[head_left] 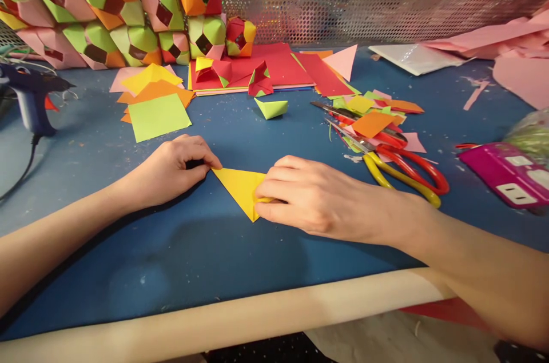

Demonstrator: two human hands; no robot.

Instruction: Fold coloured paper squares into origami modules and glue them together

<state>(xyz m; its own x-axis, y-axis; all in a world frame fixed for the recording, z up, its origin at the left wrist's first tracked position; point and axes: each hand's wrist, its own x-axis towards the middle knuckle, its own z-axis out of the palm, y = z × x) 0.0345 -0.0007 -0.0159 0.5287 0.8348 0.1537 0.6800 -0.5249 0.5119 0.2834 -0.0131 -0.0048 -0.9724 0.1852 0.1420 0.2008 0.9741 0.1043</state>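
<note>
A yellow paper (240,186), folded into a triangle, lies on the blue table (184,260) with one corner pointing toward the front edge. My left hand (178,168) pinches its left corner between thumb and fingertips. Over the right part of the paper rests my right hand (313,194), its bent fingers pressed together on the sheet and hiding that end. Beyond my hands sits a small folded green piece (272,108). A green square sheet (158,117) tops a stack of orange and yellow paper at the back left.
Scissors (412,168) and paper scraps (373,123) lie right of centre. A glue gun (32,91) stands at the left, a magenta power strip (501,174) at the right. Folded paper modules (128,37) are stacked along the perforated screen (283,3), beside red sheets (274,63).
</note>
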